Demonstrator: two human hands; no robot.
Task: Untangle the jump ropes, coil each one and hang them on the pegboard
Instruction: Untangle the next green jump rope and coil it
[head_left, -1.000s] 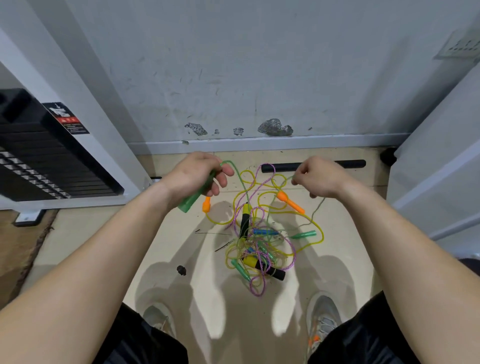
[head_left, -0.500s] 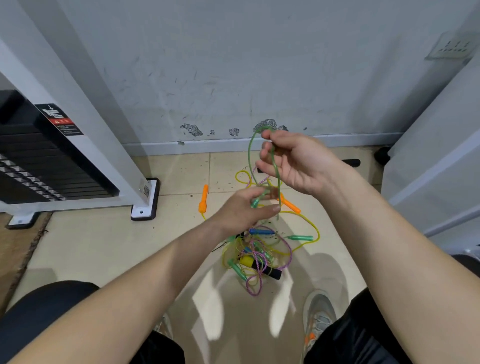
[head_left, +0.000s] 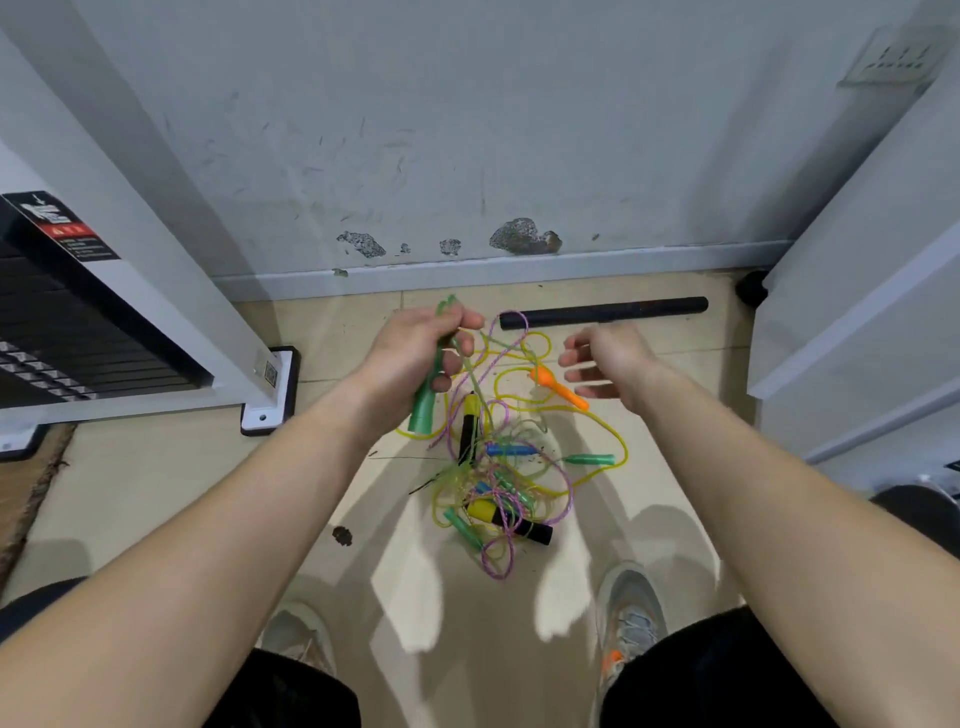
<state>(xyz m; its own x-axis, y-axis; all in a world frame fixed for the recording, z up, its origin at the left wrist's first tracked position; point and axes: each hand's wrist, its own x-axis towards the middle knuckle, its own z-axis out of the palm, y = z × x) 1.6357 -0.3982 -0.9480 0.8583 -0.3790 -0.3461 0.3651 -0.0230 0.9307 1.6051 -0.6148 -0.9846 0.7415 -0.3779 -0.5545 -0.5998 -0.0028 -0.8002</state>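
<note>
Jump ropes (head_left: 498, 467) lie in one tangle on the floor at centre frame, just above the shoes (head_left: 631, 608). The pegboard is not in view.

Hand state:
- Left hand (head_left: 415, 358), upper centre: grips a green handle (head_left: 422, 410) together with a length of green cord (head_left: 475, 384). The cord runs down into the tangle.
- Right hand (head_left: 608, 364), right of centre: fingers spread, holding nothing, hovering over an orange handle (head_left: 561, 387).

Probable faults from this position:
1. Knot tightening. The purple cord (head_left: 525, 326) and yellow cord (head_left: 626, 452) cross the green cord. Raising the left hand with no hand at the crossings would likely cinch them.
2. Bulk lift. Loose handles inside the tangle can snag in loops, so the whole mass may rise with the green cord.
3. Grip slip. Handle and cord share one grasp, so easing it to gather more cord may drop either.
4. Foot catch. The lower loops lie near the shoes, and a step forward could trap them.
</note>
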